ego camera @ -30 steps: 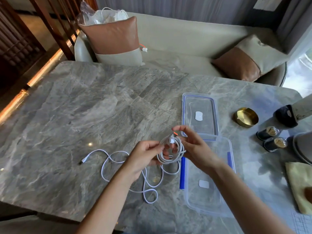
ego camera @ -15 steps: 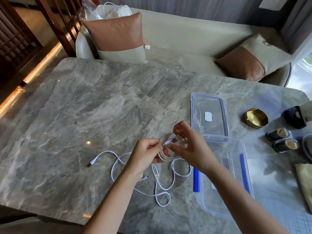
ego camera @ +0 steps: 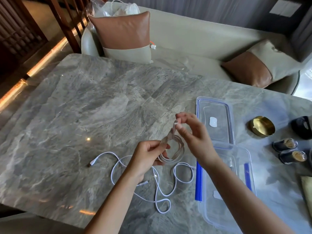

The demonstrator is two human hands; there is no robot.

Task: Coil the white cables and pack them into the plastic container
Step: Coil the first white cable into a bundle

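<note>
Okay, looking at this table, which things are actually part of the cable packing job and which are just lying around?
Part of the job:
- coiled cable, held by left hand and right hand
- loose cable on the table
- plastic container
- lid

Just lying about:
- gold dish
- two small dark jars
- cushions on the bench
- yellow cloth

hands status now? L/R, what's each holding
Left hand: closed, pinching the coiled white cable at the coil's left edge.
Right hand: closed, fingers pinching that cable's plug end, raised above the coil.
</note>
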